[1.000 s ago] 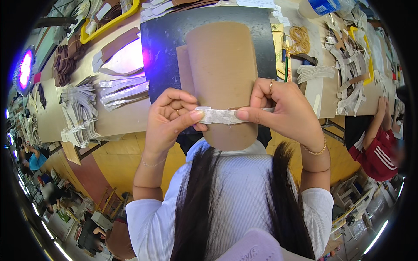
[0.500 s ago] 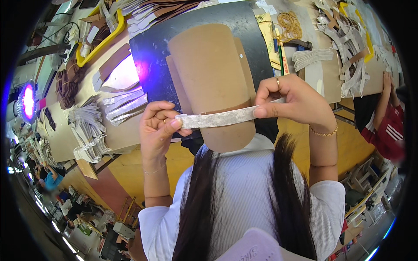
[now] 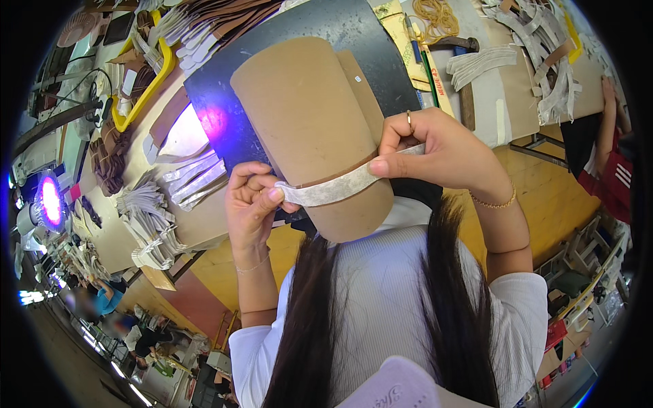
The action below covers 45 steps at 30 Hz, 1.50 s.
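Note:
A whitish, mottled strip (image 3: 337, 190) stretches between my two hands. It bends across the lower part of a curved tan piece (image 3: 303, 112), which bulges toward me over a dark board (image 3: 381, 47). A thin brown band (image 3: 333, 174) shows along the strip's upper edge. My left hand (image 3: 250, 200) pinches the strip's left end between thumb and fingers. Toward the other end, my right hand (image 3: 428, 149) grips it between thumb and forefinger, and a short tail sticks out behind. Whether the strip touches the tan piece all along, I cannot tell.
Bundles of pale strips (image 3: 146, 217) lie at the left, near a yellow-rimmed tray (image 3: 146, 88) and a bright lamp (image 3: 49, 200). Pens (image 3: 425, 64), rubber bands (image 3: 435, 19), a hammer (image 3: 461, 46) and more strips (image 3: 481, 64) lie at the right. Another person's arm (image 3: 607, 122) rests at the far right.
The strip has gone from nearly straight to bowed round the tan piece. That piece now leans more to the left in view, and the whole scene has tilted with my head.

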Available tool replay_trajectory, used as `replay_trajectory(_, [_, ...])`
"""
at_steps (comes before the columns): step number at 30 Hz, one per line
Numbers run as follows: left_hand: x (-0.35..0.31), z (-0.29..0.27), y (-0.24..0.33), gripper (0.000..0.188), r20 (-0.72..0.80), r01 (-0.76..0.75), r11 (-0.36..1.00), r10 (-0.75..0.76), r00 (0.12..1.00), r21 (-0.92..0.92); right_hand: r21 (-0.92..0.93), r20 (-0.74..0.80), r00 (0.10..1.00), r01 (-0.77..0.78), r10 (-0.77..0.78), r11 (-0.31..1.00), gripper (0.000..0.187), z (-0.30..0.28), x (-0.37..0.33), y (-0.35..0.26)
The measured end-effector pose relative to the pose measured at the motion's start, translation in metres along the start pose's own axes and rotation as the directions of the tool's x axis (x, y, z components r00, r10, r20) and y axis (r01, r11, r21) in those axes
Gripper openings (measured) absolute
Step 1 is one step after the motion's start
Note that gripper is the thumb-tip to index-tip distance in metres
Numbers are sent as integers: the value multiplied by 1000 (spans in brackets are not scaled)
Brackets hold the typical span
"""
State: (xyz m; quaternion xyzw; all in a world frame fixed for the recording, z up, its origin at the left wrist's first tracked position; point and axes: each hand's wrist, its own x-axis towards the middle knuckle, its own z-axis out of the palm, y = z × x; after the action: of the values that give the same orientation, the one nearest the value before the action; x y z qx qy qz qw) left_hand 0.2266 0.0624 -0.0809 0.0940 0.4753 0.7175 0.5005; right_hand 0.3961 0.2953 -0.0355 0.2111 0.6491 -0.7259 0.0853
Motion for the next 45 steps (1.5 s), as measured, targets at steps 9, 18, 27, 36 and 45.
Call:
replay_trajectory(9, [0,1,-1,35,-29,2,1000,-1,1000,25,276,-66,998,-3,22,961,26,7,-2,36])
replay_trajectory(18, [1,7,0,39,-77,8,1000,-6,997,26,616,-64,993,-43,104,786,21,12,-8,59])
replay_trajectory(27, [0,8,0,39,-105,2,1000,-1,994,14,643,-91,993,2,74,766,21,17,-6,61])
replay_trajectory(36, [0,14,-2,40,-192,8,1000,-6,981,8,509,-67,987,-90,143,856,25,19,-7,63])
replay_trajectory(45, [-8,10,-3,36,-20,-20,1000,20,1000,-1,-634,-461,644,243,-611,734,22,3,-19,-5])
